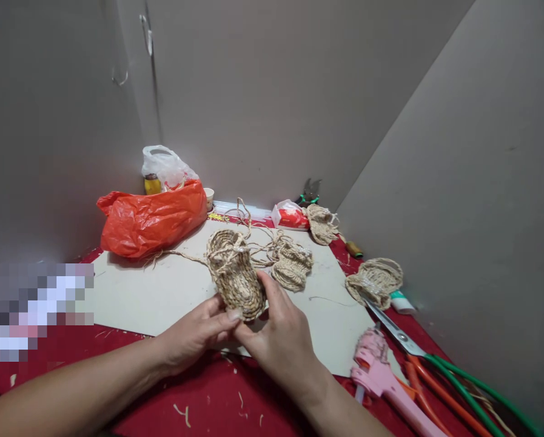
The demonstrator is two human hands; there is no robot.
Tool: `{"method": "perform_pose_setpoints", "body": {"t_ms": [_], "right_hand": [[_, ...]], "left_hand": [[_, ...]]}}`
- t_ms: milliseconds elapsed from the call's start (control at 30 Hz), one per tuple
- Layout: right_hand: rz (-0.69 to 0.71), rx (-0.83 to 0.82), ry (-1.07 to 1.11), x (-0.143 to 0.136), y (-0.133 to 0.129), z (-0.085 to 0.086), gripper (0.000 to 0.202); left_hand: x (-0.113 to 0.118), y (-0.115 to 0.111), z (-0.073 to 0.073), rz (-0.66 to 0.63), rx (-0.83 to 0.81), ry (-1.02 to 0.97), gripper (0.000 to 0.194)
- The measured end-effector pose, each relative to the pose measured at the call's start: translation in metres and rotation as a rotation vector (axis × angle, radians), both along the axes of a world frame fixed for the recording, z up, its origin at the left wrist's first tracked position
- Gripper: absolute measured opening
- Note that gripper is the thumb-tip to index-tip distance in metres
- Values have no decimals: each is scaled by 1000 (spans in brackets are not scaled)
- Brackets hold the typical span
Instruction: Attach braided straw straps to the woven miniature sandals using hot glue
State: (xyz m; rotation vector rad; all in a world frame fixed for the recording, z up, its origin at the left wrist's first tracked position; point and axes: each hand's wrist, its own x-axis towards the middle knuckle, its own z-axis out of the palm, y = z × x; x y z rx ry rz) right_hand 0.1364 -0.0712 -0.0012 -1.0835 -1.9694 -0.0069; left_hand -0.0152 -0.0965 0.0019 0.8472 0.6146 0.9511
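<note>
Both my hands hold a small woven straw shoe [238,276] over the near part of a pale board [185,291]. My left hand [205,331] grips its near end from the left, thumb on the edge. Around the right side and near end curl the fingers of my right hand [281,325]. Loose straw cords trail from the shoe's far end to the left and back. Just behind it on the board lies another woven straw piece [292,264], with cords around it.
An orange plastic bag [156,218] lies at the back left, beside a white paper cup [208,198]. More woven pieces [322,224] [375,282] sit to the right. Scissors [403,340] and a pink glue gun [381,370] lie near right on red cloth [162,400]. Grey walls [253,109] stand behind.
</note>
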Motion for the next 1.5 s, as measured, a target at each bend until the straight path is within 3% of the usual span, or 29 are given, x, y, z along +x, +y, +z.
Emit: {"method": "perform_pose_setpoints", "body": {"t_ms": [167,267,467,533,600,667,833,967,1133,1267,1400,1500], "right_hand": [[-114,75,-2,11,12,1,60],[-126,93,-18,13,13,1,60],[-17,84,-89,14,8,0,59],[43,51,-130,14,7,-1,59],[106,17,-177,14,6,-1,60],[160,0,-223,15,6,-2,59],[234,-16,-272,16,6,-2,60],[252,-40,-286,15,6,-2,60],[250,-94,-284,15,5,-4,60],[266,-243,-321,17,5,-2,64],[288,-447,-427,27,9,8,56],[273,-482,-395,34,13,14,43]], "left_hand": [[-16,12,4,225,-6,188,18],[-27,18,13,357,19,275,24],[-42,14,42,626,230,195,37],[-45,12,49,703,283,240,38],[-48,10,54,729,325,369,27],[-51,10,57,690,339,529,19],[-53,15,56,438,278,735,27],[-55,21,52,326,255,720,31],[-57,23,49,305,204,661,28],[-54,22,47,291,156,678,22],[-46,26,32,183,15,636,19],[-38,28,18,84,-96,541,21]]}}
